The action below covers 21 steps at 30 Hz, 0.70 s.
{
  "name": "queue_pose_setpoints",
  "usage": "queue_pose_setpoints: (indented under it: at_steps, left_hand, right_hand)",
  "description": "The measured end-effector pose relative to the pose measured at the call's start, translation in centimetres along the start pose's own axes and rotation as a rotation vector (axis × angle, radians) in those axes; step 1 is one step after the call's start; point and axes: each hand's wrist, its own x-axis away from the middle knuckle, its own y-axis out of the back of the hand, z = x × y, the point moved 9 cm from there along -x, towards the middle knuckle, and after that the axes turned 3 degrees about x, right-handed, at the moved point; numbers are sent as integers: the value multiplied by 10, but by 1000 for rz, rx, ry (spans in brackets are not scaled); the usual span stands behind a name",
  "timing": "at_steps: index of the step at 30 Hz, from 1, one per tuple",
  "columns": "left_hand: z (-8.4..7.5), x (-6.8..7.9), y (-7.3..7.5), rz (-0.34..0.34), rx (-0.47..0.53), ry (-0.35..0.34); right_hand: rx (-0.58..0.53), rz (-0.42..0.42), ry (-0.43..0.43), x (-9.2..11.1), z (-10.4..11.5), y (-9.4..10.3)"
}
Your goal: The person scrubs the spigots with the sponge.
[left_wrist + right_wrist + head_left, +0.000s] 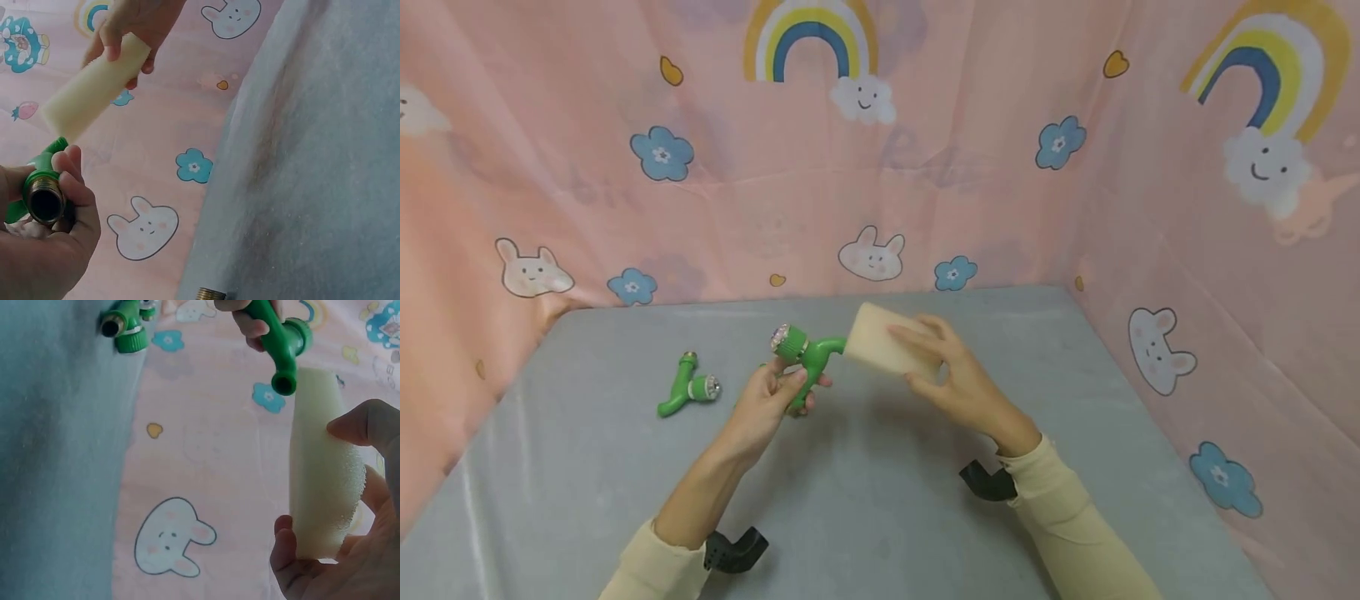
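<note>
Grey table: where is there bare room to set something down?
The grey table is bare between the forearms, between the right sleeve and right-hand curtain, and on the near side of the lying tap. It is crowded above the far middle, where the left hand holds another tap and the right hand a sponge.

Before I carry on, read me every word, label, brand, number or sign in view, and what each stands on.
No text can be read.
Cream rectangular sponge: no marking visible.
Green curved tap with glittery knob, held: no marking visible.
Second such green tap, lying down: none visible.
Pink printed fabric curtain: faint, blurred marks, possibly lettering, unreadable.
</note>
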Motion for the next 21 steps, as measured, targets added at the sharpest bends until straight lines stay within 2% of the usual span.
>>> queue_pose_setpoints:
  at_steps: [2,5,8,11,15,17,21]
  left_hand:
    - [4,0,0,-17,24,28]
    - [7,-1,-3,-8,56,56]
    - [7,-1,-8,25,90,69]
    - [4,1,-13,68,121,54]
    - [-5,5,-20,130,100,-21]
    - [-9,6,-23,149,101,-52]
    - [-9,6,-22,146,151,-67]
  right_hand:
    - [23,-25,37,1,4,1]
    - [56,-59,142,2,18,-2]
    - [117,-87,262,3,35,-12]
    - [213,-104,330,4,45,-24]
    - [299,-144,326,4,45,-28]
    - [293,-167,295,3,39,-23]
    - [273,-196,201,0,21,-8]
